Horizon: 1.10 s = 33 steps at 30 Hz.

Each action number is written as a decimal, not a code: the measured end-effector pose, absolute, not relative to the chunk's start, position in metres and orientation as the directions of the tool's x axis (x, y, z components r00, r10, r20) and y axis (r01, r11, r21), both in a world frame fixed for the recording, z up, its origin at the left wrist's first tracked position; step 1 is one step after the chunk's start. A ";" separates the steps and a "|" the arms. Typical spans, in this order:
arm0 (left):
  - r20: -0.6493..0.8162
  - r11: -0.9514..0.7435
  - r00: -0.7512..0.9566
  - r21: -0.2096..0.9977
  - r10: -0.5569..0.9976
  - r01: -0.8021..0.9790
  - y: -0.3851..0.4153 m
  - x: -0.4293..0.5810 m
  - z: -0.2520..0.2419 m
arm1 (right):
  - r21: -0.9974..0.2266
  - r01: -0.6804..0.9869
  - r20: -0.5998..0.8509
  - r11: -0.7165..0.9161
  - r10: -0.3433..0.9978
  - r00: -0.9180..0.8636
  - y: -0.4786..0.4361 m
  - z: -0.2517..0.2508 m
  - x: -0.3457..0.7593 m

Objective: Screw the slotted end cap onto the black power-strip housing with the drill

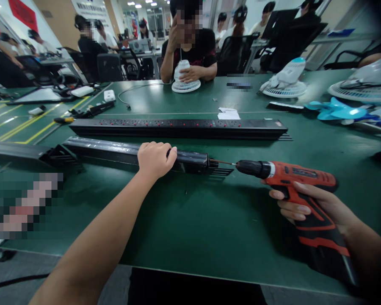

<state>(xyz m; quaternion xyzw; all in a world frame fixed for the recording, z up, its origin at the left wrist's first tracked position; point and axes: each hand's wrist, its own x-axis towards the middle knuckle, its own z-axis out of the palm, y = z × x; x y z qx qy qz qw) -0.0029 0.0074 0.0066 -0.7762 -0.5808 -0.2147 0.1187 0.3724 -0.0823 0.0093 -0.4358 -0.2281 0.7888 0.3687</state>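
Observation:
A long black bar with a shiny top lies across the green table. My left hand is wrapped over it, right of its middle. In my right hand is a red and black power drill, its chuck pointing left. The drill's long thin bit reaches to the right end of the bar; whether it touches a screw there is too small to tell. Thin black prongs stick out below that end. Behind lies a second black bar with a row of red dots along its top.
Another dark bar lies at the left. Across the table a person holds a white fan part. Fan parts and blue blades lie at the back right, white paper behind the second bar.

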 end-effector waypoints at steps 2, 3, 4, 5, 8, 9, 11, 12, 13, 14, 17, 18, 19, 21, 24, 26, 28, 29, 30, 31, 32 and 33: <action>0.474 -0.299 0.238 0.057 0.848 0.953 0.008 -0.003 0.006 | -0.672 -0.377 -0.528 -0.637 0.769 -0.359 -0.082 0.010 0.372; 0.475 -0.298 0.239 0.053 0.847 0.953 0.008 -0.003 0.006 | -0.670 -0.374 -0.530 -0.641 0.766 -0.363 -0.082 0.011 0.372; 0.477 -0.298 0.240 0.050 0.846 0.953 0.008 -0.003 0.006 | -0.672 -0.372 -0.530 -0.641 0.766 -0.364 -0.082 0.011 0.371; 0.478 -0.298 0.240 0.047 0.845 0.953 0.008 -0.003 0.006 | -0.675 -0.372 -0.525 -0.637 0.770 -0.363 -0.082 0.012 0.371; 0.478 -0.296 0.238 0.048 0.846 0.954 0.008 -0.003 0.005 | -0.687 -0.372 -0.513 -0.624 0.779 -0.360 -0.082 0.012 0.370; 0.476 -0.295 0.236 0.052 0.847 0.954 0.008 -0.003 0.005 | -0.688 -0.371 -0.513 -0.624 0.780 -0.359 -0.082 0.013 0.370; 0.473 -0.294 0.231 0.063 0.850 0.954 0.008 -0.003 0.005 | -0.684 -0.369 -0.522 -0.630 0.775 -0.356 -0.082 0.013 0.370; 0.471 -0.295 0.230 0.069 0.852 0.953 0.008 -0.003 0.005 | -0.678 -0.368 -0.530 -0.636 0.770 -0.355 -0.082 0.013 0.370; 0.469 -0.296 0.229 0.073 0.853 0.953 0.008 -0.003 0.005 | -0.673 -0.368 -0.537 -0.642 0.766 -0.353 -0.082 0.013 0.370; 0.468 -0.296 0.229 0.074 0.854 0.952 0.008 -0.003 0.005 | -0.668 -0.369 -0.543 -0.646 0.763 -0.352 -0.082 0.013 0.370; 0.468 -0.296 0.231 0.071 0.853 0.952 0.009 -0.004 0.005 | -0.668 -0.376 -0.541 -0.642 0.766 -0.345 -0.082 0.012 0.370; 0.468 -0.297 0.232 0.069 0.853 0.952 0.009 -0.004 0.005 | -0.671 -0.378 -0.538 -0.638 0.769 -0.344 -0.082 0.012 0.370; 0.468 -0.297 0.233 0.068 0.852 0.952 0.009 -0.004 0.005 | -0.672 -0.379 -0.535 -0.636 0.771 -0.345 -0.082 0.012 0.370; 0.470 -0.298 0.234 0.066 0.851 0.952 0.009 -0.004 0.005 | -0.671 -0.380 -0.531 -0.637 0.770 -0.354 -0.082 0.012 0.370; 0.474 -0.299 0.236 0.063 0.848 0.952 0.008 -0.004 0.005 | -0.666 -0.379 -0.531 -0.643 0.765 -0.364 -0.082 0.012 0.370; 0.475 -0.299 0.237 0.059 0.848 0.952 0.008 -0.003 0.006 | -0.664 -0.382 -0.535 -0.642 0.766 -0.358 -0.082 0.013 0.369; 0.474 -0.299 0.240 0.053 0.847 0.953 0.008 -0.003 0.006 | -0.664 -0.385 -0.537 -0.641 0.767 -0.352 -0.082 0.014 0.369; 0.474 -0.300 0.241 0.051 0.847 0.953 0.008 -0.003 0.006 | -0.665 -0.382 -0.536 -0.641 0.767 -0.352 -0.082 0.013 0.370; 0.475 -0.300 0.242 0.049 0.846 0.953 0.008 -0.003 0.006 | -0.668 -0.378 -0.535 -0.641 0.767 -0.355 -0.083 0.013 0.370; 0.474 -0.300 0.242 0.048 0.846 0.953 0.008 -0.003 0.006 | -0.672 -0.368 -0.533 -0.642 0.765 -0.363 -0.083 0.011 0.372; 0.473 -0.299 0.242 0.048 0.847 0.953 0.009 -0.003 0.006 | -0.677 -0.362 -0.530 -0.641 0.766 -0.365 -0.083 0.010 0.373; 0.472 -0.298 0.241 0.049 0.848 0.953 0.009 -0.003 0.005 | -0.680 -0.349 -0.527 -0.645 0.761 -0.379 -0.083 0.008 0.375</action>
